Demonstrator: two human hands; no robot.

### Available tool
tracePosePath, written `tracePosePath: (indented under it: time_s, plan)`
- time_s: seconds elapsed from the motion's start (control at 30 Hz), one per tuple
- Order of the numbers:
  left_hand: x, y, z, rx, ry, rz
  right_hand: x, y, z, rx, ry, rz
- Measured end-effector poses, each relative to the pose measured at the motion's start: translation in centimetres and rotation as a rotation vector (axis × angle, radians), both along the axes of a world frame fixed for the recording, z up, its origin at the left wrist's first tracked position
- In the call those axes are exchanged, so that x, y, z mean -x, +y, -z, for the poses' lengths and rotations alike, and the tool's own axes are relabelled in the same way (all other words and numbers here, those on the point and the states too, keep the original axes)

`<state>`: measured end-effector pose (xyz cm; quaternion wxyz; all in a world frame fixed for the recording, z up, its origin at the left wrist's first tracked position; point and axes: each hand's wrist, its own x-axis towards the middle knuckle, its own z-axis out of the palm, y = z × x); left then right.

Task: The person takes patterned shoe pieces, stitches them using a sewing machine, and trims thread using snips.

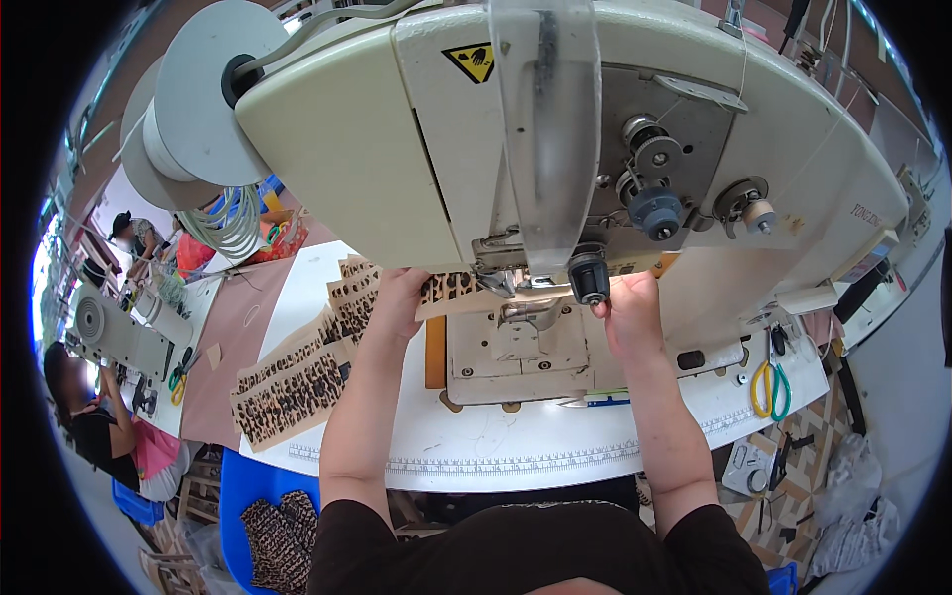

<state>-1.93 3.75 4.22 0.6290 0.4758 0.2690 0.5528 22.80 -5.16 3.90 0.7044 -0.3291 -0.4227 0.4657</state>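
A ruler scale follows the near edge of the tabletop; scissors lie near its right edge. Layered leopard-print cloth reaches its left edge. Farther in, the left hand grips a leopard-print strip just left of the foot of the sewing machine. The right hand is curled beside a black knob; whether it pinches the strip, I cannot tell.

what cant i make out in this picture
In the head view:
Whether the right hand grips the cloth strip: the dark knob hides the contact.
Needle tip: too small to tell under the sewing machine.
Blue bin: cut off by lower edge.
Nearest co-worker: face blurred.
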Motion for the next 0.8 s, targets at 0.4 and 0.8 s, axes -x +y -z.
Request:
tracePosePath:
  time_s: [0.4,0.8]
  plan:
    - [-1.5,-9.3,1.6,-0.052,-0.146,-0.101,2.9,-2.3,-1.2,-0.104,-0.125,0.173]
    - [-2.5,-9.8,2.9,-0.039,-0.240,-0.140,4.9,-3.8,-0.3,-0.392,-1.299,0.553]
